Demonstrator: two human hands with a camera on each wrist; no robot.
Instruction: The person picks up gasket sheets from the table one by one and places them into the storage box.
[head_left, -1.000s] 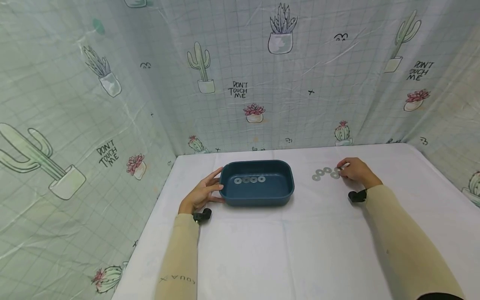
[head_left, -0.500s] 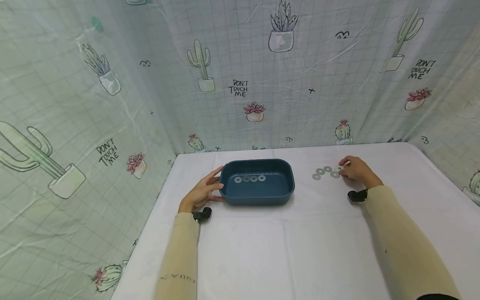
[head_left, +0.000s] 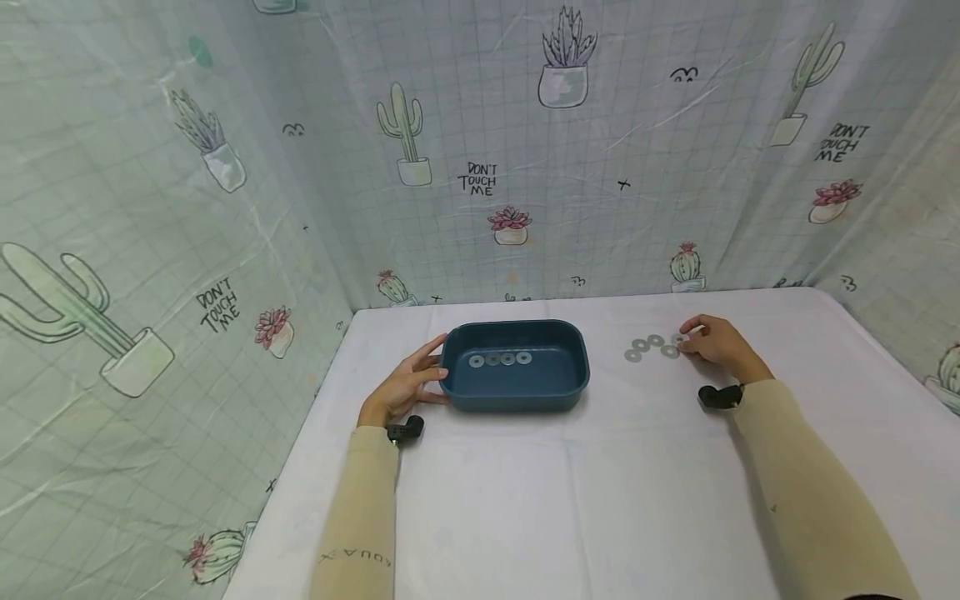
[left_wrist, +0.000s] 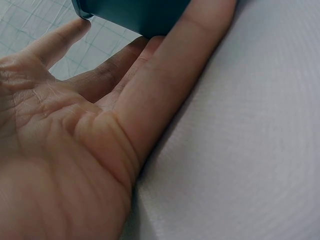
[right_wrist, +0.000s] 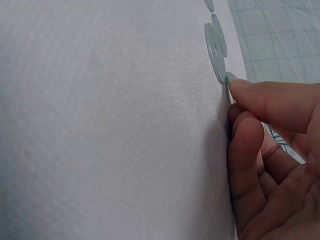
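Note:
A dark blue rectangular box (head_left: 517, 403) stands on the white table, a row of several flat grey washers (head_left: 507, 359) lying on its floor. My left hand (head_left: 403, 387) rests against its left end, fingers spread and mostly straight. The left wrist view shows the fingertips at the blue wall. Right of the box, my right hand (head_left: 717, 343) is low over the table beside a loose cluster of washers (head_left: 664, 352). Between its thumb and index fingertip it pinches the edge of one washer (right_wrist: 228, 93), while other washers (right_wrist: 210, 50) lie flat just beyond.
A patterned cloth (head_left: 585, 225) with cactus drawings hangs behind the white-covered table (head_left: 510, 517) and along both sides. A small black wrist camera (head_left: 406, 429) sits on the left wrist, another black camera (head_left: 720, 397) on the right wrist.
My right hand has shifted slightly to the right at the washer cluster, its fingertips still at the rightmost washer. My left hand and the box have stayed in place.

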